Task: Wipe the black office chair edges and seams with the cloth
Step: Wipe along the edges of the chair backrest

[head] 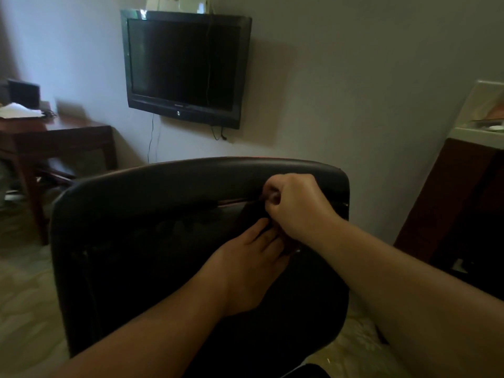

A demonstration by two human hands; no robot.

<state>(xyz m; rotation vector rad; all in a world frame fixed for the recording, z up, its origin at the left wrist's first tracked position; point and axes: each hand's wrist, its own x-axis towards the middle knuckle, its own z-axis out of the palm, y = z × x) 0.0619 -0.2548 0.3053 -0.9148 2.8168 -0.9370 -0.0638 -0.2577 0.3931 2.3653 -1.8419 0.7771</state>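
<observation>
The black office chair [152, 241] fills the middle of the view, its padded backrest turned toward me. A horizontal seam [231, 201] runs across the upper back. My right hand [296, 203] is curled into a fist at the right end of that seam and pinches a small dark wad, apparently the cloth [273, 198], against it. My left hand [253, 263] lies just below with straight fingers pressed flat on the backrest, its fingertips tucked under the right hand. Most of the cloth is hidden inside the fist.
A dark flat TV [185, 66] hangs on the wall behind the chair, with cables below it. A brown wooden table [62, 137] with papers stands at the left. A dark wooden cabinet [458, 203] stands close on the right. Pale patterned floor surrounds the chair.
</observation>
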